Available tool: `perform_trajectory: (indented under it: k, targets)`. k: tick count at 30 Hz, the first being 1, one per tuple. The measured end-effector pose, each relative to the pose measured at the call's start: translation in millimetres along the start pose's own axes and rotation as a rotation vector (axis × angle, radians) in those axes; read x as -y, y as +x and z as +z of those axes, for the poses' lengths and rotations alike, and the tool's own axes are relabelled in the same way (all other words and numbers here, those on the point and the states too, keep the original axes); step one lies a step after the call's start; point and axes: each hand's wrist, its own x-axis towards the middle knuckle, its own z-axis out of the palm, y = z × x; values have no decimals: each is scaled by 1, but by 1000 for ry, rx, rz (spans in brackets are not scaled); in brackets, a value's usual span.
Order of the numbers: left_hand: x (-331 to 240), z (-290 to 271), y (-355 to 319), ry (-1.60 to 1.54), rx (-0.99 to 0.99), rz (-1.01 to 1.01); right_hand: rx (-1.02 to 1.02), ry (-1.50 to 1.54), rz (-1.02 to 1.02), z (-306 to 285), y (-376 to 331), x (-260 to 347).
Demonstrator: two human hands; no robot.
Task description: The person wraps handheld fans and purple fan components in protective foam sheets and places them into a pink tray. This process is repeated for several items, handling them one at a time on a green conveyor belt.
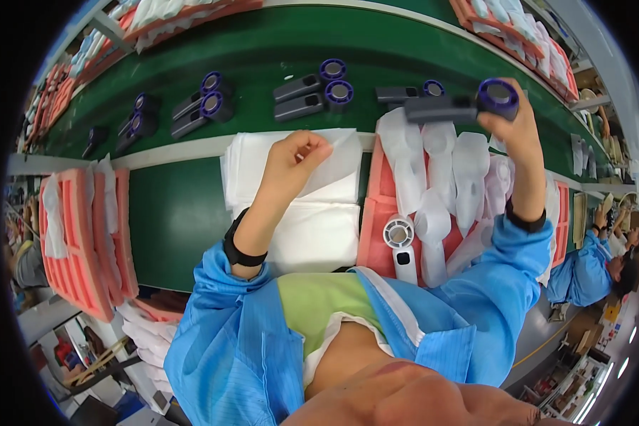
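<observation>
My right hand (516, 122) grips a dark grey handheld fan (444, 109) by its round, purple-ringed head, above the far edge of a pink foam tray (373, 245). My left hand (295, 162) is closed in a pinch at the top of a thin, translucent white bag (342, 157). Under it lies a stack of such bags (319, 238). White-wrapped fans (433, 227) fill much of the pink tray, and a bare white fan (400, 245) sits near its left side. More dark fans (302, 106) lie in small groups along the green conveyor belt (252, 74).
A stack of pink foam trays (78, 241) stands at the left, with a few wrapped pieces on it. Loaded trays (522, 39) line the far side of the belt. At the right a co-worker in a blue jacket (586, 273) is seated. A pale rail (177, 153) runs along the belt's near edge.
</observation>
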Motion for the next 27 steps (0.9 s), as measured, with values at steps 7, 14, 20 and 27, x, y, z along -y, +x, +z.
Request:
perform_trajectory:
  k: [7,14,20,27]
  targets:
    - [-59,0,-33,-217,-9,63,58,73,-352,100,-67,65]
    - [-62,0,-34,-297,-57,166,-97,-37,-510,114,-76,68]
    - [-42,-16,-34,-215,-49,40,-337,56,-564,89,-91,69]
    - [-41,-17,-36,-308,-1,7,-62,162,-648,114,-94,62]
